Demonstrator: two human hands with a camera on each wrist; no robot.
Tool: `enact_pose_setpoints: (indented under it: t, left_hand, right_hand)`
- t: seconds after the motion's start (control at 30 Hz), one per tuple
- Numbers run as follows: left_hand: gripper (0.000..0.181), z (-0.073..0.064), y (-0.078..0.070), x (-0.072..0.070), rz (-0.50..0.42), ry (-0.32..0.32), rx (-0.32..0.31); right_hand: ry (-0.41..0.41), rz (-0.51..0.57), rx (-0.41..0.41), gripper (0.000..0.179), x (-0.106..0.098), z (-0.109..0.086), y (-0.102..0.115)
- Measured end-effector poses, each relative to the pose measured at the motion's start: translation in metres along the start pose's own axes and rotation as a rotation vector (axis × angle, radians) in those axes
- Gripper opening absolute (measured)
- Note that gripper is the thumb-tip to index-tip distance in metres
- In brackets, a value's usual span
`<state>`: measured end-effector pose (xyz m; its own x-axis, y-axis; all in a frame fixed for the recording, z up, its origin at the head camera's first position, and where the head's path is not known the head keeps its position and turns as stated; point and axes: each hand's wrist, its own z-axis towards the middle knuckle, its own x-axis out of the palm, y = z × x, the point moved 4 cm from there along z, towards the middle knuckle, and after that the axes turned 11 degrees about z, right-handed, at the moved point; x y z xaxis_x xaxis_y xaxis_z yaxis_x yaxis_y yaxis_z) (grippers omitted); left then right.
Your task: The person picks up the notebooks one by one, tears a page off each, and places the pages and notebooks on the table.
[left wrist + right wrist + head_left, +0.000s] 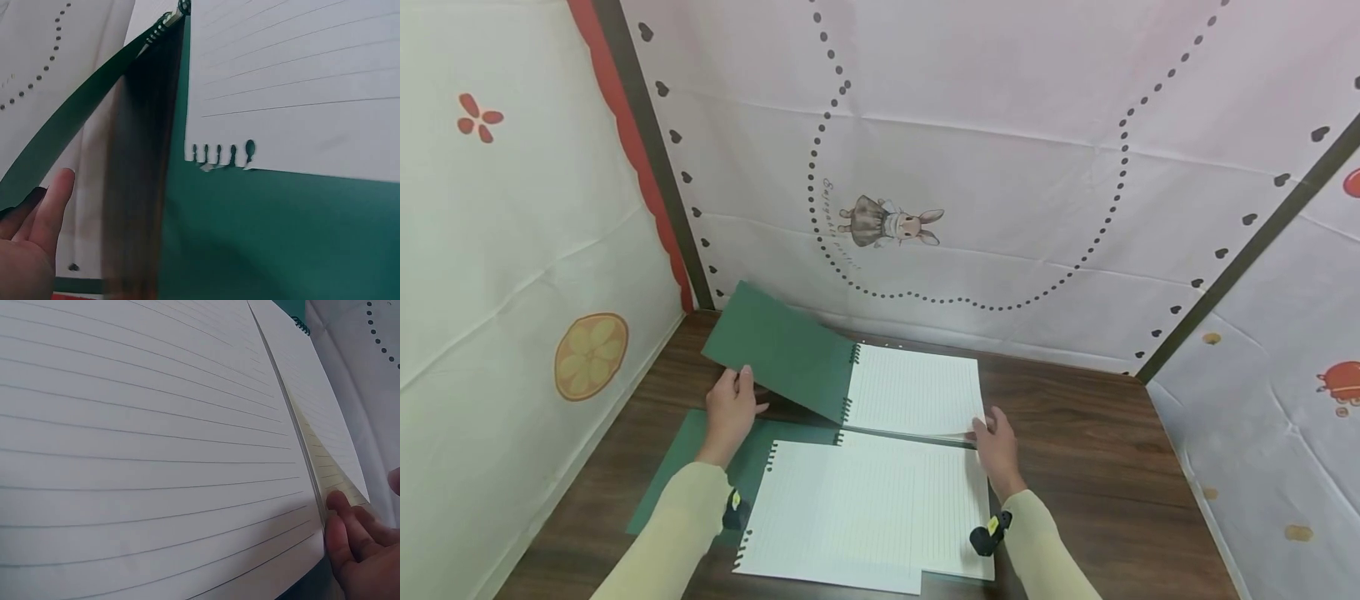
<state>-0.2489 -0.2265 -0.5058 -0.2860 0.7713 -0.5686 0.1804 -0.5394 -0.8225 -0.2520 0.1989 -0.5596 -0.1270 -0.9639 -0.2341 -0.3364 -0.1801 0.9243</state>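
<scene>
My left hand (pixel 730 412) holds the lower outer edge of the green cover (pixel 790 350) of the far spiral notebook, which stands raised at a slant to the left. That notebook's lined page (pixel 913 387) lies face up right of its coil. At the page's lower right corner, my right hand (pixel 997 450) grips the edge; curled fingers (pixel 337 534) show beneath the lifted corner in the right wrist view. Nearer me lies a second open notebook with its green cover (pixel 666 475) flat at left and lined pages (pixel 957 508) at right. A loose lined sheet (pixel 831 508) with torn holes overlaps it.
Everything lies on a dark wood table (pixel 1090 467). Printed white cloth walls stand behind it (pixel 1000 208), at the left (pixel 512 250) and at the right (pixel 1285 392). The far notebook sits close to the back wall.
</scene>
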Motion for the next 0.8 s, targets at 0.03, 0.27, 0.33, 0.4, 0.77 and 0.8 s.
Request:
enact_pose_setpoints:
  t: [0.03, 0.27, 0.33, 0.4, 0.77, 0.8]
  left_hand:
    - [0.047, 0.0, 0.003, 0.0, -0.016, 0.006, -0.015]
    - [0.046, 0.004, 0.024, 0.003, -0.202, 0.053, -0.151]
    - [0.044, 0.004, 0.028, 0.004, -0.257, 0.055, -0.198]
    - [0.042, 0.004, 0.03, 0.004, -0.301, 0.057, -0.234]
    - [0.03, -0.005, 0.041, 0.011, -0.457, 0.155, -0.339]
    - [0.029, -0.005, 0.042, 0.012, -0.462, 0.161, -0.347]
  right_hand:
    - [0.001, 0.008, 0.008, 0.063, 0.0, 0.0, 0.0]
    - [-0.001, 0.019, 0.022, 0.069, -0.001, 0.004, 0.002]
    - [0.0, 0.009, 0.015, 0.069, 0.0, 0.005, 0.004]
    - [0.001, -0.011, -0.001, 0.066, 0.0, 0.006, 0.006]
    - [-0.014, 0.08, 0.008, 0.049, -0.001, 0.016, 0.007]
    - [-0.016, 0.083, 0.013, 0.049, -0.002, 0.017, 0.008]
